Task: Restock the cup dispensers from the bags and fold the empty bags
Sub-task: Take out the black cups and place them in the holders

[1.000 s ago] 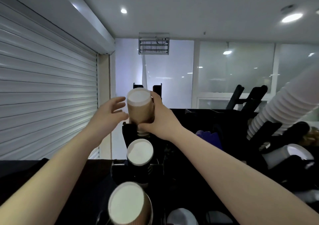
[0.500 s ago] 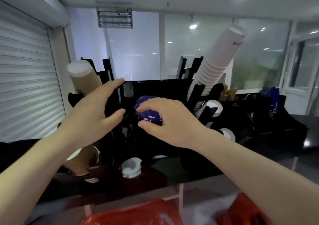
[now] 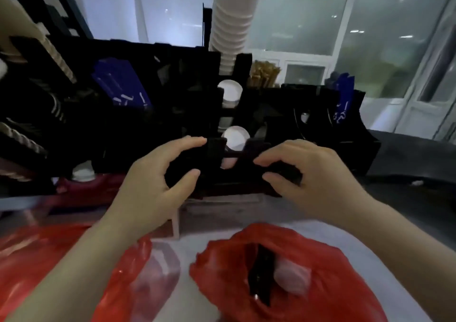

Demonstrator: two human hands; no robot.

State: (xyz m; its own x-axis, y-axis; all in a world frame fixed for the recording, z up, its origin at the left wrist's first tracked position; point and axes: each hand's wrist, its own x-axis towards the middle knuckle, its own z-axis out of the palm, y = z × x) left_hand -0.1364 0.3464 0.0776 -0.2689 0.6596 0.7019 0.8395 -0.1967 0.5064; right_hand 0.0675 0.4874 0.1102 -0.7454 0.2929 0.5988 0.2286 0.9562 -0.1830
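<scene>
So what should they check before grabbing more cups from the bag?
1. Left hand free: ok, fingers curled around nothing.
2. Right hand free: ok, open and holding nothing.
3. Red bag on the right open: ok, its mouth gapes and something pale shows inside.
4. Cups left in that bag: cannot tell, the contents are blurred.
5. Room in the black dispenser: cannot tell, too dark, though the white cup stack already stands tall.
6. Red bag on the left empty: cannot tell.
</scene>
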